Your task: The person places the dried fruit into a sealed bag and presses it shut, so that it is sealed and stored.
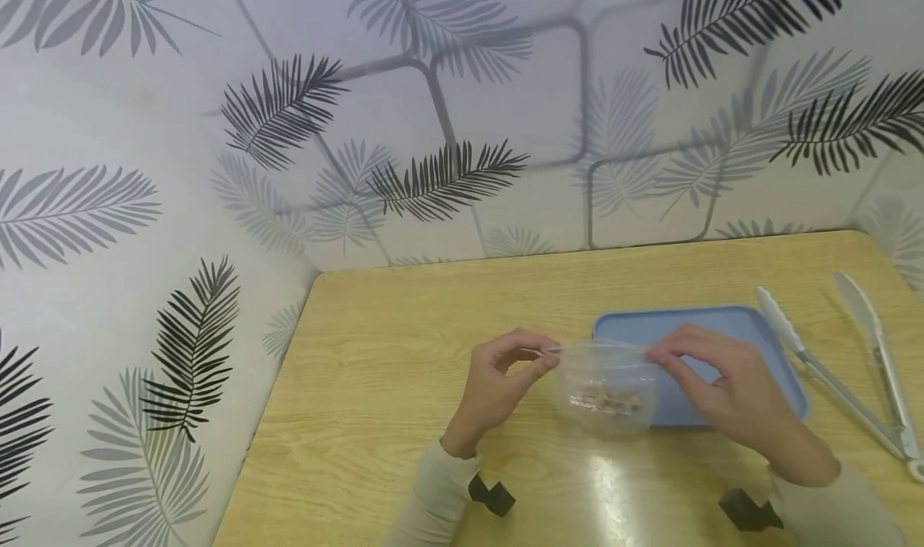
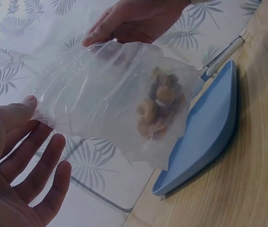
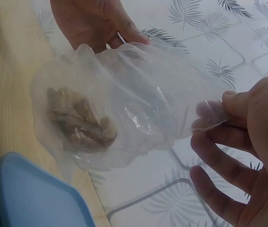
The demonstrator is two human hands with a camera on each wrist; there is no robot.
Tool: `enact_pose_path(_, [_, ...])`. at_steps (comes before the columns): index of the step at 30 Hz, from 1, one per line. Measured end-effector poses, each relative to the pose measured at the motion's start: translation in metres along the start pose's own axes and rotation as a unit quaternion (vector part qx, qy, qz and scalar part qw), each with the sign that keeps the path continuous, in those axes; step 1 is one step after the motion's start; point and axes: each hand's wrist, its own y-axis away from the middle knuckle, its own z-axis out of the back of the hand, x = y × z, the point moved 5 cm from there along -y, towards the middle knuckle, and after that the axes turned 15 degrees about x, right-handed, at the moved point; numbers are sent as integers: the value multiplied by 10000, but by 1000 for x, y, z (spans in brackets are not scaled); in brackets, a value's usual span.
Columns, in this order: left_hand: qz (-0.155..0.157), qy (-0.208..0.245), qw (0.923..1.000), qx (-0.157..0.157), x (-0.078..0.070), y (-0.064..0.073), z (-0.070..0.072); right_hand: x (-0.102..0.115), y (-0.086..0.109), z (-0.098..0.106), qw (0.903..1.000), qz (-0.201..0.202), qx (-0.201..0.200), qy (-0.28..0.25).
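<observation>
A clear plastic bag [image 1: 609, 378] hangs between my two hands above the table, with brown chunks of food [image 2: 162, 101] gathered at its bottom. My left hand [image 1: 498, 382] pinches one top corner between thumb and forefinger; its other fingers are spread in the left wrist view. At the opposite top corner, my right hand [image 1: 729, 386] pinches the plastic, as the right wrist view [image 3: 247, 146] also shows. What exactly the brown pieces are, I cannot tell through the cloudy film. Behind the bag, a blue tray [image 1: 693, 318] lies on the table, partly covered by the bag and right hand.
Metal tongs [image 1: 840, 386] with pale tips lie spread apart to the right of the tray. The wooden table [image 1: 390, 354] meets a leaf-patterned wall [image 1: 520, 114] at the back, with more patterned wall on the left.
</observation>
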Motion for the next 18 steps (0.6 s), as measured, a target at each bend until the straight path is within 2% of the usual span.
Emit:
enact_pose_path(5, [74, -15, 10000, -34, 1, 1, -1, -1, 1, 1, 10000, 25, -58, 25])
enact_pose_path(9, [64, -73, 9999, -93, 0, 1, -1, -3, 1, 0, 10000, -17, 60, 25])
enact_pose_path(18, [80, -128, 9996, -228, 1, 1, -1, -2, 0, 5, 9979, -449, 432, 202])
